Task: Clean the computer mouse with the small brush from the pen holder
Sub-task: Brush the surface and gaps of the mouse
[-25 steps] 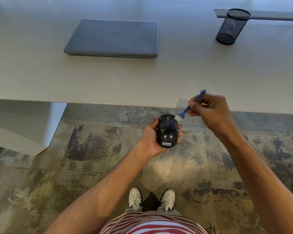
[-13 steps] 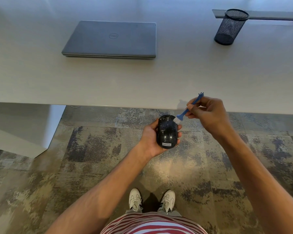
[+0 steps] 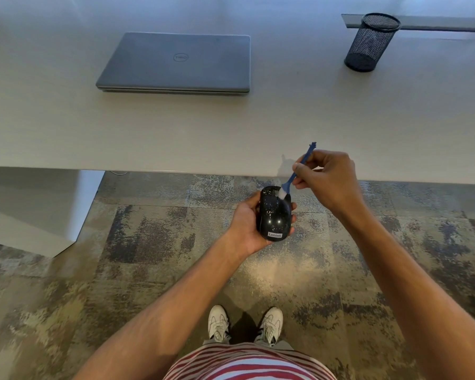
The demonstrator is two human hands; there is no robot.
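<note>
In the upper left of the frame a closed laptop (image 3: pixel 176 63) lies on the desk (image 3: pixel 285 119). At centre, below the desk edge, the left hand (image 3: pixel 244 226) cups the black mouse (image 3: pixel 274 213), fingers curled round it. The right hand (image 3: pixel 328 182) pinches the blue brush (image 3: pixel 299 167), whose white bristles touch the mouse's front. Upper right stands the mesh pen holder (image 3: pixel 369 42).

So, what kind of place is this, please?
Most likely an office or meeting room: a long pale desk carries a closed Dell laptop and a black mesh pen holder, and the floor is patterned carpet tile.
</note>
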